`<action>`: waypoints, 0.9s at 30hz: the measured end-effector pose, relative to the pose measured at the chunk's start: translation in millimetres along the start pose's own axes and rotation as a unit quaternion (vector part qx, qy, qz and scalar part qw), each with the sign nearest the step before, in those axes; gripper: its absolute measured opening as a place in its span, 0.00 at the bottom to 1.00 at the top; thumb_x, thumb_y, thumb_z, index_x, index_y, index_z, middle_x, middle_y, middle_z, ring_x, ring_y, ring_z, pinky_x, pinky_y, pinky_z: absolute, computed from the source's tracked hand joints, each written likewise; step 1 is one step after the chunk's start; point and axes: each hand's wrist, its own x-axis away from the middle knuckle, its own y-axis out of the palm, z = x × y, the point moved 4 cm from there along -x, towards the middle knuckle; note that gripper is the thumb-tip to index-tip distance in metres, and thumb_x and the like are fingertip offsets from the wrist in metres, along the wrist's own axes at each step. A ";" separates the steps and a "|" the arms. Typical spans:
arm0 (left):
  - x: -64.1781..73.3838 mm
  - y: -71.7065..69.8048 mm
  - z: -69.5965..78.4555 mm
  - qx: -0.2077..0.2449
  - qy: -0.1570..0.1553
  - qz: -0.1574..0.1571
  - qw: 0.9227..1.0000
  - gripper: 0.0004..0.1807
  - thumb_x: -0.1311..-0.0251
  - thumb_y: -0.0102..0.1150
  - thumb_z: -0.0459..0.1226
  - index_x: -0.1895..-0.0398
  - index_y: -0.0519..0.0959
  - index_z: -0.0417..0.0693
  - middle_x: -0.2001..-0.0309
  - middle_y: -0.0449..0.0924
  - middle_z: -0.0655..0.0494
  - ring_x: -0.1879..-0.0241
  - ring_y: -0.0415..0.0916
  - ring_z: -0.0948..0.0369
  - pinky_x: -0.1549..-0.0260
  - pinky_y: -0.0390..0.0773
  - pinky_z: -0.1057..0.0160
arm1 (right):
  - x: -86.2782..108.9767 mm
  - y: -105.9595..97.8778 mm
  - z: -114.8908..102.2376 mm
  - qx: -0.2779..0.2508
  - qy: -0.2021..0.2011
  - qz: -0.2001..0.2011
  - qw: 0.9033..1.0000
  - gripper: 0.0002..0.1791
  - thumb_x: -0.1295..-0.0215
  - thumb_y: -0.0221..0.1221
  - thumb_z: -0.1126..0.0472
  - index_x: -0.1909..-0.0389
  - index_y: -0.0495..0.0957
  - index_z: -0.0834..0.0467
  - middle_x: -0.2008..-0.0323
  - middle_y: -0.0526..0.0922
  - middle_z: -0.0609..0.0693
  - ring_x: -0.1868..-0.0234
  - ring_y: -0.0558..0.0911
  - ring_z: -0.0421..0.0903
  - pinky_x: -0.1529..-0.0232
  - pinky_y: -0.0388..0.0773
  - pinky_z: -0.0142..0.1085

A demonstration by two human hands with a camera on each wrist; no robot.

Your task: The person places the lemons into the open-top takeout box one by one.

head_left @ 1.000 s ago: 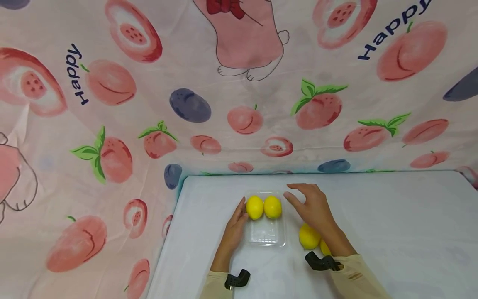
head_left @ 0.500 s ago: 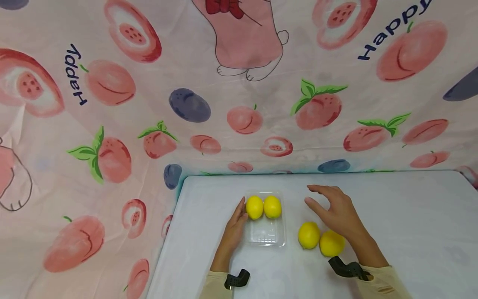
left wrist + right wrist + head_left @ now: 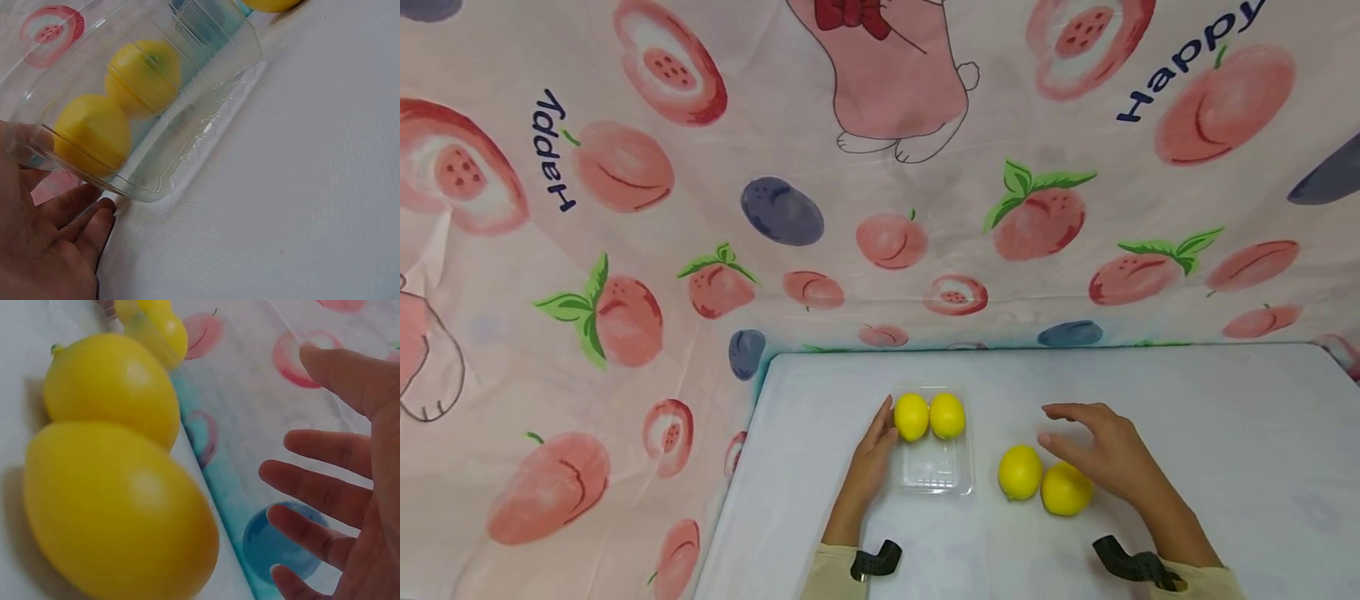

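A clear plastic container (image 3: 934, 477) stands on the white table, with two yellow lemons (image 3: 929, 416) side by side in its far half. At its left wall rests my left hand (image 3: 874, 454), fingers fairly straight along the side; the left wrist view shows the fingertips right at the container's lower corner. Two more lemons, one nearer the container (image 3: 1020, 472) and one to its right (image 3: 1067, 489), lie on the table. My right hand (image 3: 1108, 450) hovers just beside and above the right one, fingers spread and holding nothing, as the right wrist view (image 3: 337, 481) also shows.
The white table (image 3: 1225, 450) reaches back to a fabric backdrop (image 3: 955, 192) printed with fruit. The same fabric hangs along the table's left side. A black wrist mount sits on each sleeve cuff (image 3: 1202, 582).
My right hand has moved right and back toward me, away from the container, uncovering the two loose lemons. The left hand and the container have stayed in place.
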 end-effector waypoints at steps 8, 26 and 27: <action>1.0 1.0 2.2 0.004 -0.003 0.001 1.000 0.30 0.21 0.44 0.46 0.19 0.55 0.70 0.20 0.57 0.51 0.20 0.52 0.50 0.21 0.50 0.42 | 9.2 8.8 26.2 -0.009 0.004 -0.023 1.000 0.31 0.37 0.66 0.36 0.40 0.82 0.50 0.43 0.84 0.52 0.39 0.77 0.60 0.43 0.74 0.65; 2.2 -0.1 3.2 0.011 -0.013 0.000 1.000 0.30 0.21 0.44 0.46 0.20 0.55 0.73 0.20 0.57 0.52 0.20 0.52 0.51 0.21 0.50 0.43 | 24.5 26.6 51.3 -0.019 0.001 -0.064 0.998 0.31 0.46 0.72 0.36 0.43 0.83 0.44 0.47 0.86 0.40 0.41 0.80 0.52 0.40 0.79 0.51; 1.9 -0.3 3.2 0.010 -0.011 0.000 1.000 0.30 0.21 0.44 0.46 0.19 0.55 0.72 0.20 0.57 0.52 0.20 0.52 0.50 0.21 0.50 0.43 | 25.5 26.9 52.1 -0.020 0.003 -0.067 0.998 0.31 0.46 0.72 0.35 0.43 0.83 0.44 0.46 0.86 0.40 0.41 0.80 0.51 0.38 0.78 0.52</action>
